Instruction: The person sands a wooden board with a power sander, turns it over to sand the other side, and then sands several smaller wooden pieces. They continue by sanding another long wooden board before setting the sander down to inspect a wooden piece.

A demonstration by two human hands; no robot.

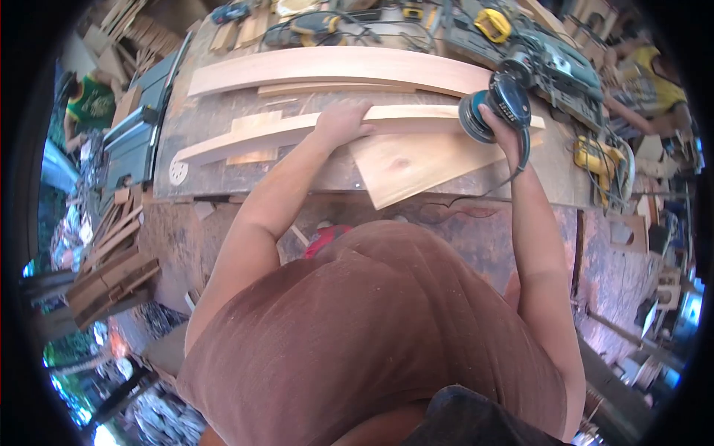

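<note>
A long, narrow wooden board [416, 113] stands on its edge across the workbench [208, 119]. Around its upper edge, left of the middle, my left hand [343, 123] is closed. My right hand [503, 134] grips a teal and black orbital sander [506, 98], whose round pad is at the right part of that board. From the sander a dark cord hangs down past my wrist. A flat, pale wood panel [405, 167] lies under the board and juts over the bench's front edge. Behind it is a wider wooden plank [342, 67].
A perforated sanding disc [178, 172] lies at the bench's left corner. A yellow drill [595, 160] with a cord is at the right. More power tools [554, 63] line the back right. One person [93, 104] is at far left, another [654, 82] at far right.
</note>
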